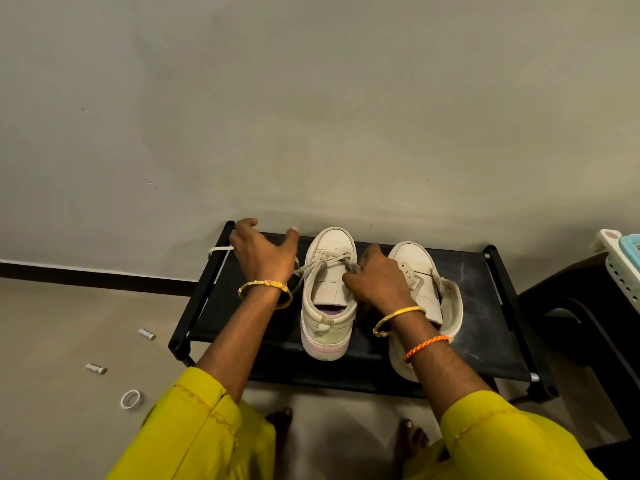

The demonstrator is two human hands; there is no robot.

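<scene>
In the head view, a cream sneaker (329, 292) is seen standing on the top shelf of a black shoe rack (478, 292), a little left of the shelf's middle. Its long axis runs from the person to the wall, with the toe pointed away at the wall and the heel and pull tab turned toward the person. A second sneaker (412, 261) is set just beside it on the right, pointed much the same way and partly covered by the right forearm.

The shoelace (313, 266) is threaded only through the eyelets nearer the toe, and the tongue below is left bare. One run of it is drawn out to the left, across the shoe's long axis. The left hand (263, 258) is held left of the sneaker over the shelf's far left corner. Its fingers appear curled round that lace end, and the white tip sticks out past the rack's frame. The right hand (377, 285) is the nearer one: it is placed between the two sneakers, against the first one's right side, fingertips pinched on the lace at the eyelets.

The coming pull is judged to go sideways — left hand outward, right hand steadying.
</scene>
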